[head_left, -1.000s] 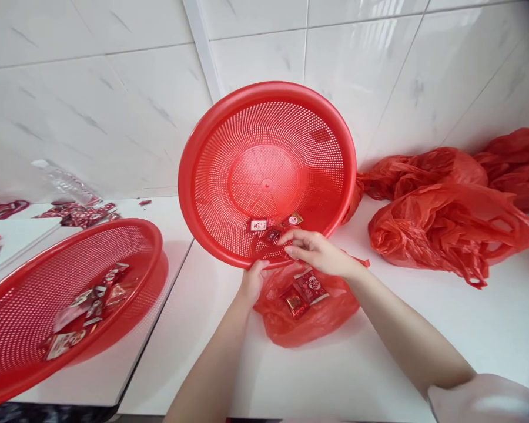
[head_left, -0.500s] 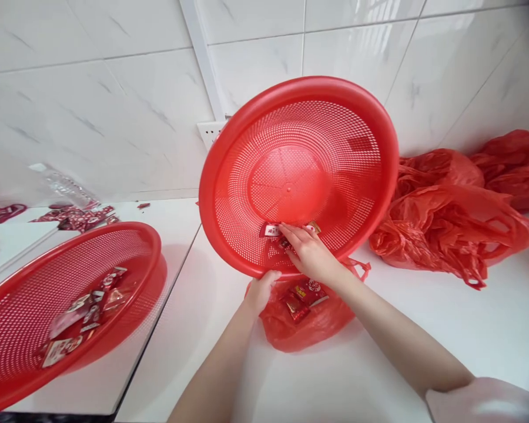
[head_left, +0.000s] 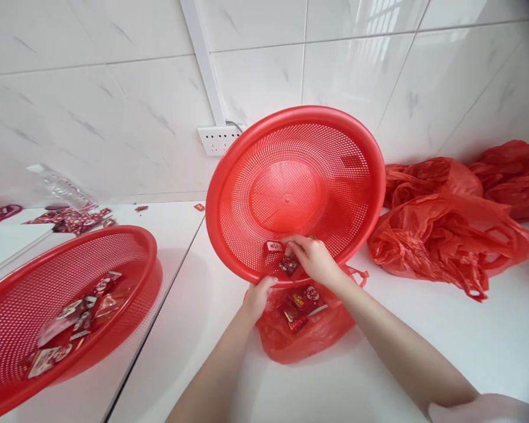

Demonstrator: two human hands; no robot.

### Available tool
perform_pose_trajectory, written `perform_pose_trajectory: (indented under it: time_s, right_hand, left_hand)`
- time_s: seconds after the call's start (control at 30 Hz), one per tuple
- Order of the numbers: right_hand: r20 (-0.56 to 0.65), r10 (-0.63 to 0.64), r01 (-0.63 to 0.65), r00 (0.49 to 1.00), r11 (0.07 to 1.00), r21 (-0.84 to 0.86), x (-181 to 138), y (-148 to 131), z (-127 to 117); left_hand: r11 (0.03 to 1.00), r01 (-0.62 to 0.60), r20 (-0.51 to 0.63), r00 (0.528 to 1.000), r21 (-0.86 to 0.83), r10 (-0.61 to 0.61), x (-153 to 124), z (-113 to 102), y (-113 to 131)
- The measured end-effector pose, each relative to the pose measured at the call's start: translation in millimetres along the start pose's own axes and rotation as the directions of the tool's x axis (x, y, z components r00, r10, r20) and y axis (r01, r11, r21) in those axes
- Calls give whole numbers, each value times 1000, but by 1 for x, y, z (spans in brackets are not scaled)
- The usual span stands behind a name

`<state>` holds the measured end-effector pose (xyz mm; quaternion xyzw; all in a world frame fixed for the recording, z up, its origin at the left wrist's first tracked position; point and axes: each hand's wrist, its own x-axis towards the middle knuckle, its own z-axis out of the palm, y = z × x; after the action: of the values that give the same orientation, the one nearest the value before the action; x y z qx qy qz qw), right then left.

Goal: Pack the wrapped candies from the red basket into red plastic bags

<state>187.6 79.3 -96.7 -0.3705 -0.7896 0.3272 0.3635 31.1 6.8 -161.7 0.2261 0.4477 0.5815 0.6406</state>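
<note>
A round red mesh basket (head_left: pixel 286 202) is tipped toward me, its lower rim just above an open red plastic bag (head_left: pixel 286 346). My left hand (head_left: pixel 259 296) is closed on that lower rim, beside the bag's mouth. Inside the basket, my right hand (head_left: pixel 315 258) has its fingers bent together over a few small wrapped snacks (head_left: pixel 288 265); whether something is pinched in them is hidden. A small snack packet with a white label (head_left: pixel 273 247) lies just left of the fingertips. Several red snack packets (head_left: pixel 307 298) sit in the bag.
A second red basket (head_left: pixel 136 241) with several wrapped packets (head_left: pixel 81 320) stands at left. Filled red bags (head_left: pixel 441 241) lie at right by the tiled wall. Behind the left basket are red wrappers (head_left: pixel 77 220) and a clear plastic piece (head_left: pixel 66 187). A socket strip (head_left: pixel 211 141) is on the wall.
The basket's upper rim has come down and appears lower in view. My right hand's fingers, stretched flat over the snacks before, are now bent together. My left hand stays on the rim.
</note>
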Motion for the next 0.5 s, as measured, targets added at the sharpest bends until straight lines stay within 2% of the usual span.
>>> perform_pose_trajectory:
  time_s: [0.1,0.27,0.4,0.47,0.5]
  right_hand:
    - [64,60,-64,996,996,63,0,-2,-6]
    - [282,-83,102,956,993,-55,-8,-11,-15]
    - [471,-102,197,876,968,-156,-11,-13,-16]
    - [509,-118,218,852,966,-141,-11,-13,-15]
    - [499,-123,217,858,967,-134,-10,-13,-15]
  left_hand:
    - [999,-3,70,998,-36,5,-2,4,7]
    - [998,7,85,996,-63,-2,-1,5,9]
    - [997,-22,19,1000,-78,24,2,3,13]
    - [995,-35,1,999,-90,35,3,2,19]
    - [994,-41,-2,999,-99,41,3,2,22]
